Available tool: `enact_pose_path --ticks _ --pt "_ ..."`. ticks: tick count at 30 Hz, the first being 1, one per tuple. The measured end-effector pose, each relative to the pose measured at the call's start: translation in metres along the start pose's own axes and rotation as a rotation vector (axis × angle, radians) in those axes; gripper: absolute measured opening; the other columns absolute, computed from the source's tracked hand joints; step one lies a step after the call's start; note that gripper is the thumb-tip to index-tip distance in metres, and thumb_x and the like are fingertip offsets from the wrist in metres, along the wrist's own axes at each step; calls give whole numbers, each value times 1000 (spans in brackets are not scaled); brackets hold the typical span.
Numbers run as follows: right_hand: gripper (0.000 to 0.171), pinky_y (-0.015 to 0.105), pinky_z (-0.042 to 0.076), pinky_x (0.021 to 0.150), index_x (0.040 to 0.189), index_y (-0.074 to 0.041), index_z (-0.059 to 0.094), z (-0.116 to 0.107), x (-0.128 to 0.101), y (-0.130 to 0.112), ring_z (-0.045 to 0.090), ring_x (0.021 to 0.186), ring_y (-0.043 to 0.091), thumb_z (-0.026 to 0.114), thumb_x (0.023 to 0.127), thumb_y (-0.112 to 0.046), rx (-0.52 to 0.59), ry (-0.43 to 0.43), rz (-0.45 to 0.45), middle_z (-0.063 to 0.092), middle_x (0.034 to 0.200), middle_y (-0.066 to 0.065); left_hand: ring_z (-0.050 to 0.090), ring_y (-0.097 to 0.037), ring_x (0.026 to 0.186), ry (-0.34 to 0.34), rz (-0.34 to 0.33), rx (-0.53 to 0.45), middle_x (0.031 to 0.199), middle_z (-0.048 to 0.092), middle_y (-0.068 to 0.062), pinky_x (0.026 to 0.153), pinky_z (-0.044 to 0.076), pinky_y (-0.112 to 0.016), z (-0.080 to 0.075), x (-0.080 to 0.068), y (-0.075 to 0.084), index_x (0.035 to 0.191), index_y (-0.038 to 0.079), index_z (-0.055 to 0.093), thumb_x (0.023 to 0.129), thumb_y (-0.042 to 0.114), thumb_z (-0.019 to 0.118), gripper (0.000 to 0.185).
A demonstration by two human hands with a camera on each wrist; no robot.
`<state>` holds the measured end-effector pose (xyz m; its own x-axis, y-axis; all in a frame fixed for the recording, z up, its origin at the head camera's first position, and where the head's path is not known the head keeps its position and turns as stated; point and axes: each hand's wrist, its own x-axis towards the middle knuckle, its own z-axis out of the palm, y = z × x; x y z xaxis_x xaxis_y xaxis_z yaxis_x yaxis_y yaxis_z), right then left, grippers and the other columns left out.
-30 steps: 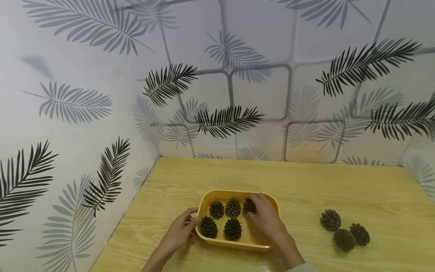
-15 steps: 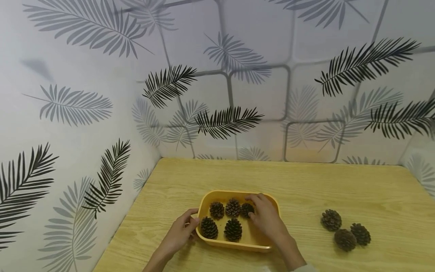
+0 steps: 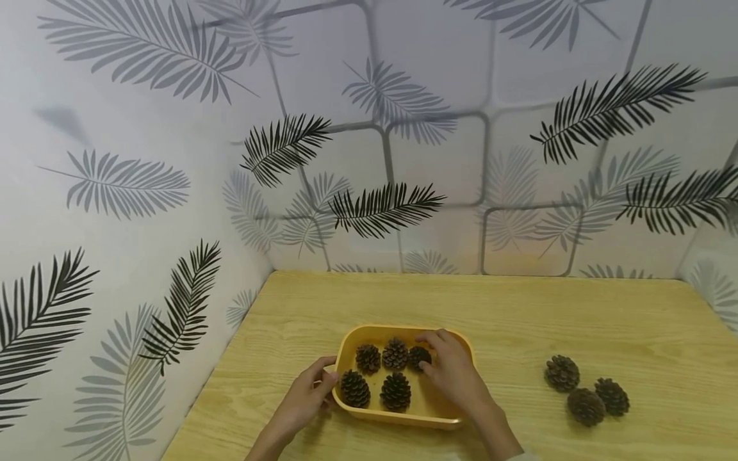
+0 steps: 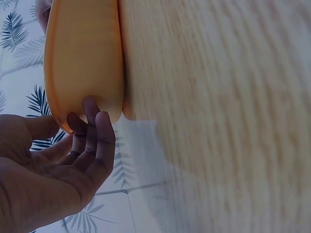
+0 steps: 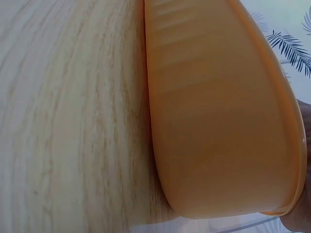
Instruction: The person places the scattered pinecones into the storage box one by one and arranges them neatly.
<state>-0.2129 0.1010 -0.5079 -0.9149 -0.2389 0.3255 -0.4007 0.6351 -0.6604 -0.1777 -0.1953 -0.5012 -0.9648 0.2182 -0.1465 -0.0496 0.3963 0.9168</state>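
Pinecones going in the yellow tray, bottom centre of the head view

Head view: right hand (image 3: 452, 371) pinches a pinecone (image 3: 419, 356) inside the tray (image 3: 403, 415), whose long axis runs left-right; left wrist view: left hand (image 4: 53, 170) has relaxed fingers touching the tray's end.

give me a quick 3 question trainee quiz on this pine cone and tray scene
1. How many pine cones lie loose on the table, outside the yellow tray?
2. True or false: the left hand rests at the tray's left end.
3. The right hand touches: A) a loose cone on the table, B) the cone at the back right of the tray, C) nothing.

Key: 1) three; 2) true; 3) B
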Motion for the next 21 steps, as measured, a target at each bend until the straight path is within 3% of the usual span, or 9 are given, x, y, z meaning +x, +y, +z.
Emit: enact_pose_path --ticks 10,21 --pt "39 50 58 88 122 -6 72 -3 3 3 67 103 32 80 86 9 189 20 13 68 114 12 68 -26 81 4 -5 9 96 59 -9 70 60 -41 0 -1 -2 151 -1 47 112 26 52 48" --pt "39 49 60 84 121 -6 72 -8 -1 2 69 99 31 81 85 8 205 88 -85 70 114 12 68 -24 80 6 2 6 95 59 -9 69 60 -39 1 0 0 151 -1 47 112 24 51 46"
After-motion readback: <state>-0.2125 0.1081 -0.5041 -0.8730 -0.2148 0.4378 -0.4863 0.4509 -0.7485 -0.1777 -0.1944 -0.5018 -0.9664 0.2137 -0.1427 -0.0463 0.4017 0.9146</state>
